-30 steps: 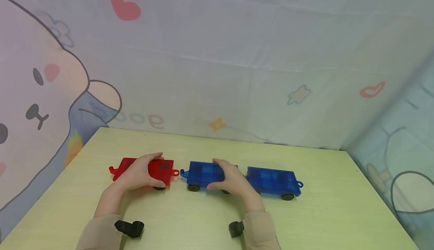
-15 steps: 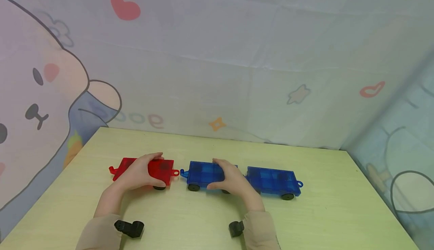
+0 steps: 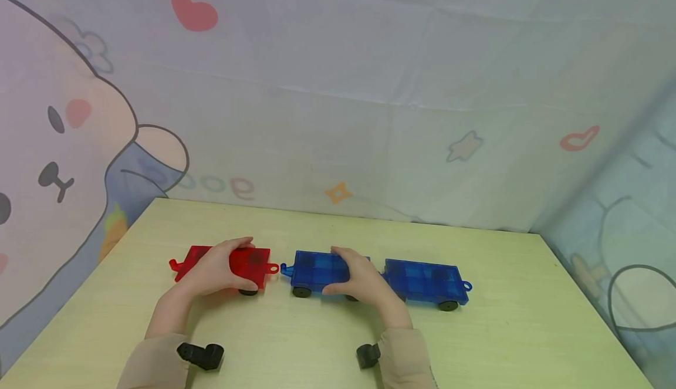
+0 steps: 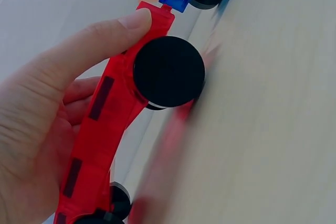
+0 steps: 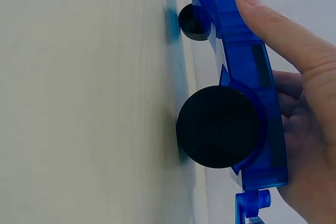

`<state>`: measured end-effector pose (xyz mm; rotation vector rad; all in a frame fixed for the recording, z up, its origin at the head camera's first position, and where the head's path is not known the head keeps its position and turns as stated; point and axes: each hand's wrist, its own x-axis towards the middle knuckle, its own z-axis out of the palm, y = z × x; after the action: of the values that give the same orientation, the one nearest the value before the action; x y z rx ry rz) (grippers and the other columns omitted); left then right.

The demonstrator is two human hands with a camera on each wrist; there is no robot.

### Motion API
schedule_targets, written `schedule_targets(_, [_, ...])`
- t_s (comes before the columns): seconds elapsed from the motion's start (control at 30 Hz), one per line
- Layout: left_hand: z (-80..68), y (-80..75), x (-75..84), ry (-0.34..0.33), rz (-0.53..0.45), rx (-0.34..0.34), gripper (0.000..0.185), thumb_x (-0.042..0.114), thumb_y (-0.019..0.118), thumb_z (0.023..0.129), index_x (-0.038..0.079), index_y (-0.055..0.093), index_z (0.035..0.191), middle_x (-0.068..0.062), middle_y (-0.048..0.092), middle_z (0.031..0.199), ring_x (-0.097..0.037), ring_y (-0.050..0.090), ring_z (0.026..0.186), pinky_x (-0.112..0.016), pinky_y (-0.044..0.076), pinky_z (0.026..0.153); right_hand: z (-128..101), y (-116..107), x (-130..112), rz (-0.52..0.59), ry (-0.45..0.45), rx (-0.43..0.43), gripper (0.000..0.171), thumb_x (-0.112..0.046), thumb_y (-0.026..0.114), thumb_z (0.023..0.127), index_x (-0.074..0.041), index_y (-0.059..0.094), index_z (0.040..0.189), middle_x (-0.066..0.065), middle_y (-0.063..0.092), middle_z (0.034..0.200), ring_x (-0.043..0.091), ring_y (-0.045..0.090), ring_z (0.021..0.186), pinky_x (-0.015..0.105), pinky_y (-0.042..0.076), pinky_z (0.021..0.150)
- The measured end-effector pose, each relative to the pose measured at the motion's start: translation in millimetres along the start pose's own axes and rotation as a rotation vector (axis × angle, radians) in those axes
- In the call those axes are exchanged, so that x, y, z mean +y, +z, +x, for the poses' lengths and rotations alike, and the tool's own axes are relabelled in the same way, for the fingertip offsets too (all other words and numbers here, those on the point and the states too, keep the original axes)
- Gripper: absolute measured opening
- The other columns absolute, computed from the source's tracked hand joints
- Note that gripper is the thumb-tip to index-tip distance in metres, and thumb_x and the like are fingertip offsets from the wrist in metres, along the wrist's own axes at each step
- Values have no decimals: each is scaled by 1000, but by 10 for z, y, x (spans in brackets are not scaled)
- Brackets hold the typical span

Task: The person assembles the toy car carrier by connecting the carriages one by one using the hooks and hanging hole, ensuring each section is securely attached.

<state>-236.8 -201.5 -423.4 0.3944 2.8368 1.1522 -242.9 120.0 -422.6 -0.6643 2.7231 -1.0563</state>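
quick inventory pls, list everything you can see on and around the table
Red toy wagon: 1, red, left on the table
Middle blue wagon: 1, blue, centre of the row
End blue wagon: 1, blue, right end of the row
Wheels: several, black, under the wagons, some hidden
Table: 1, pale yellow, beneath everything
Backdrop: pale, behind the table
Printed hearts: 2, red, upper left and right on the backdrop
Printed animal: 1, mostly white, backdrop's left; fainter prints elsewhere
Wrist devices: 2, black, one by each cuff
Sleeves: 2, beige, near edge
Left hand: 1, bare, gripping the red toy wagon
Right hand: 1, bare, gripping the middle blue wagon
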Motion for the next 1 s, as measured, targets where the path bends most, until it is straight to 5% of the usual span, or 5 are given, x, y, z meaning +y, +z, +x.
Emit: schedule_targets(1.0, [-8,-37,52,-15,-62,7,96,34,87,70,5,37,148,-18,48,142,-37,47,123,-45,56,85,-7,1,5,0,-10,0,89,-35,81,80,-5,36,150,15,40,153,37,35,142,55,34,113])
